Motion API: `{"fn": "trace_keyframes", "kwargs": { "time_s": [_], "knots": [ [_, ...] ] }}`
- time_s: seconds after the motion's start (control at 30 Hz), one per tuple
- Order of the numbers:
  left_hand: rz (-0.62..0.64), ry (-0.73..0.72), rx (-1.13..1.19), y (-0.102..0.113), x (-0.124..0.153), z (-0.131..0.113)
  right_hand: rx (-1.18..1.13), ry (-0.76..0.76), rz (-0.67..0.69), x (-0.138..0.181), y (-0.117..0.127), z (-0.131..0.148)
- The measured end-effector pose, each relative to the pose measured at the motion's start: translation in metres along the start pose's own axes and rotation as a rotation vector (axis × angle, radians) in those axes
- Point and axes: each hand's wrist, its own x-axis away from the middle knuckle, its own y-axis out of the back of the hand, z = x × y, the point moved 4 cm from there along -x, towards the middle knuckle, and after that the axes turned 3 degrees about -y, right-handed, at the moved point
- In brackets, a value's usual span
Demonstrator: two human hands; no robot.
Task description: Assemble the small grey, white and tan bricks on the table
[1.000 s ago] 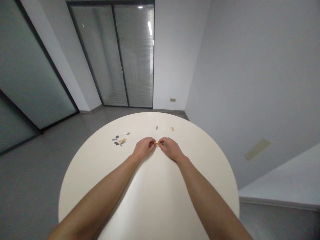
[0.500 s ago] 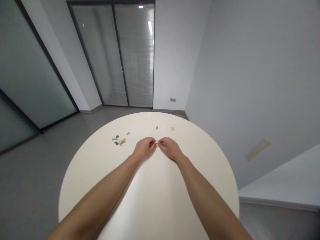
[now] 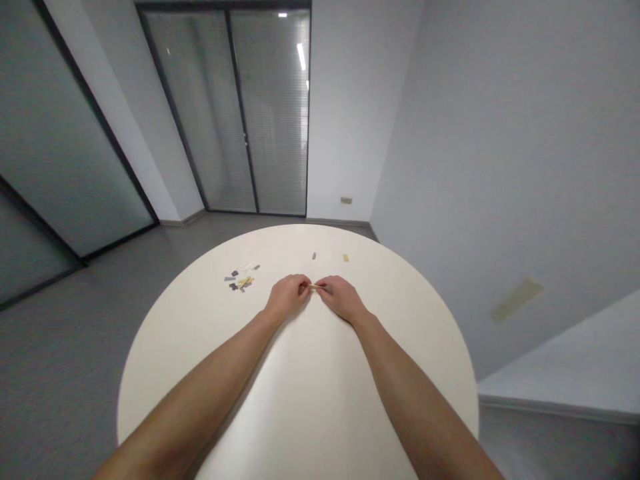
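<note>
Both my hands meet near the middle of a round white table [image 3: 300,413]. My left hand [image 3: 289,295] and my right hand [image 3: 340,297] are closed in pinches on the two ends of a small thin yellow piece [image 3: 315,287], held between them just above the tabletop. A bit of grey shows at my right fingertips; I cannot tell what it is. A small heap of grey, white and yellow flat pieces [image 3: 241,281] lies to the left of my left hand.
Beyond my hands lie a small grey piece [image 3: 313,255], a white piece [image 3: 329,257] and a yellow piece [image 3: 345,257]. Grey floor surrounds the table. Glass doors with blinds stand at the back, a grey wall to the right.
</note>
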Motion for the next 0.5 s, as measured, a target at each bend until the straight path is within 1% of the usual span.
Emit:
{"fn": "trace_keyframes", "kwargs": {
  "time_s": [0.17,0.5],
  "knots": [
    [-0.005,0.000,0.003,-0.0001,0.0003,0.0004,-0.001,0.008,-0.001,-0.0004,-0.0026,-0.0032],
    [-0.012,-0.016,0.005,-0.0024,-0.0003,0.0020,-0.016,0.022,-0.016,-0.0002,0.0000,-0.0024]
  ]
}}
